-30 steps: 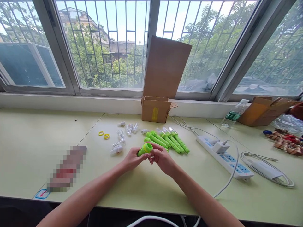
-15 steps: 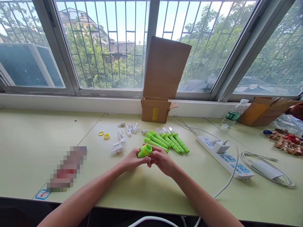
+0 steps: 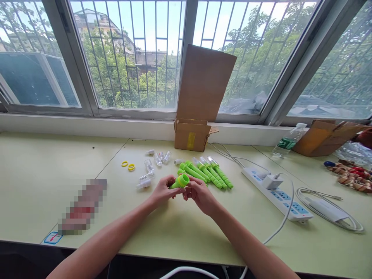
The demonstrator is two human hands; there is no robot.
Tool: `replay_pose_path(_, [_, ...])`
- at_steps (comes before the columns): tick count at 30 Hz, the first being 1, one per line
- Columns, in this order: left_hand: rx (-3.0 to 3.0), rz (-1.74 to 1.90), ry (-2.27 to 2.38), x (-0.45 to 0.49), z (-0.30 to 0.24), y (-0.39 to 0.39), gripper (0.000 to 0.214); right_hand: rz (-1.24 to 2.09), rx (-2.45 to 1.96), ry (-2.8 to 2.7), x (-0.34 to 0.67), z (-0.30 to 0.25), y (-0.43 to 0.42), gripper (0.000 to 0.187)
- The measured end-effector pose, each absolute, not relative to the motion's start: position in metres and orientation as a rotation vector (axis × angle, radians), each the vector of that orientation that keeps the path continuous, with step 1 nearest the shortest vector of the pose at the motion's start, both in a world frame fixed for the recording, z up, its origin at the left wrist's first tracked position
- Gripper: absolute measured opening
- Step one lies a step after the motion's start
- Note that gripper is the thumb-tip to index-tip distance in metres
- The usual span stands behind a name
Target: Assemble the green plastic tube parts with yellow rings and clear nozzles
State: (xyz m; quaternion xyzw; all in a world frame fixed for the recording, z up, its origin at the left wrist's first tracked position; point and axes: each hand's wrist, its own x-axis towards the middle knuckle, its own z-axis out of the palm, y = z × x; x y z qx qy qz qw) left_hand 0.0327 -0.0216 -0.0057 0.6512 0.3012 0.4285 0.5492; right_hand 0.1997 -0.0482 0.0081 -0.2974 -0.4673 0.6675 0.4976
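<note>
A green tube held at a tilt, mouth toward the wearer

From where I stand, the tube is up between the two hands, over the near middle of the table, its open mouth turned up and back toward the person. A yellow band seems to sit around it just behind the mouth. For fitting work at that collar, I'd say a firm but unsquashed hold on the body serves best, with the mouth in plain sight, as here, and any pressure spread evenly round the rim so the band sits square.

The left hand is closed around the tube's body, thumb along the near side. The right hand has its fingers curled narrow against the mouth end; whether they truly grip it or only touch it, I can't tell. Both forearms slant in from the near edge, wrists close together, making a steady wedge.

Just beyond the hands lie loose green tubes, and past the right fingers more green tubes with clear tips. Clear plastic pieces are scattered beyond the left hand, with yellow rings farther left. Well right of the right hand runs a power strip.
</note>
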Motion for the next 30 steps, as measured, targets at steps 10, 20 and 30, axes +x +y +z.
replay_pose_path(10, [1.599, 1.044, 0.748, 0.030, -0.009, -0.022, 0.043, 1.573, -0.729, -1.119, 0.201, 0.008, -0.046, 0.028])
replay_pose_path(20, [1.689, 0.938, 0.659, 0.029, -0.008, -0.030, 0.052, 1.671, -0.687, -1.216, 0.199, 0.013, -0.053, 0.034])
replay_pose_path(30, [1.644, 0.714, 0.625, 0.026, -0.005, -0.032, 0.048, 1.659, -0.696, -1.217, 0.201, 0.007, -0.050, 0.022])
